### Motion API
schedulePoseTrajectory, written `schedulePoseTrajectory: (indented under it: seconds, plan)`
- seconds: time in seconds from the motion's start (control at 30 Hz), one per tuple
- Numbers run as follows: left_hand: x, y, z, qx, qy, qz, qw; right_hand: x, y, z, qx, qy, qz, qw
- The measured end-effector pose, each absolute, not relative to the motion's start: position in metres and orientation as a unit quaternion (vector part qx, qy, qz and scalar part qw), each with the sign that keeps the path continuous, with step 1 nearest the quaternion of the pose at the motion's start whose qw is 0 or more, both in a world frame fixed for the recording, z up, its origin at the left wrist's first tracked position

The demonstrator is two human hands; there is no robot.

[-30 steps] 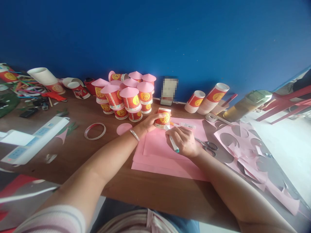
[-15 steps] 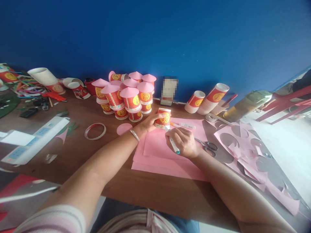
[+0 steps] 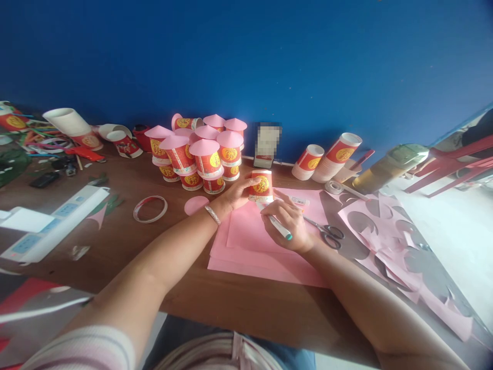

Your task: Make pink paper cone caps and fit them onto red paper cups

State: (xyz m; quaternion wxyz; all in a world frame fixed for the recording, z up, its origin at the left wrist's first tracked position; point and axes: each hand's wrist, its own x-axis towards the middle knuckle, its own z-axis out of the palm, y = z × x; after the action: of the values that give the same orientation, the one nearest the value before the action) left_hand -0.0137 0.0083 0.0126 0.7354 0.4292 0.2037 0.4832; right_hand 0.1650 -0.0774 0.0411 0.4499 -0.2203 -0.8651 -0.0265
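Note:
My left hand [image 3: 238, 195] is closed around the left side of a red and white paper cup [image 3: 262, 186] with a yellow round print. The cup stands over a stack of pink paper sheets [image 3: 265, 268]. A white marker [image 3: 279, 226] with a green end is gripped in my right hand [image 3: 290, 221]. Its front part reaches toward the cup's lower edge, and I cannot tell whether the tip touches. Scissors [image 3: 330, 236] lie on the paper beside my right hand. Behind that hand, a second white pen [image 3: 299, 201] is partly hidden.
Left of the cup stand stacked cups with pink cone tops [image 3: 205, 149]. A tape roll [image 3: 150, 209] and a power strip [image 3: 57, 223] lie further left. Stacked paper cups [image 3: 335, 156], a bottle [image 3: 391, 167] and pink paper offcuts [image 3: 423, 288] occupy the right.
The cup has shifted slightly to the right with my left hand. The marker's green end has swung to the right and a little up in my right hand.

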Motion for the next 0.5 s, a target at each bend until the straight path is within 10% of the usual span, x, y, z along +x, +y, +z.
schedulePoseTrajectory:
  seconds: [0.5]
  plan:
    - [-0.0141,0.0080,0.0062,0.443,0.231,0.459,0.735,0.1622,-0.0789,0.0398,-0.172,-0.900,-0.003,0.399]
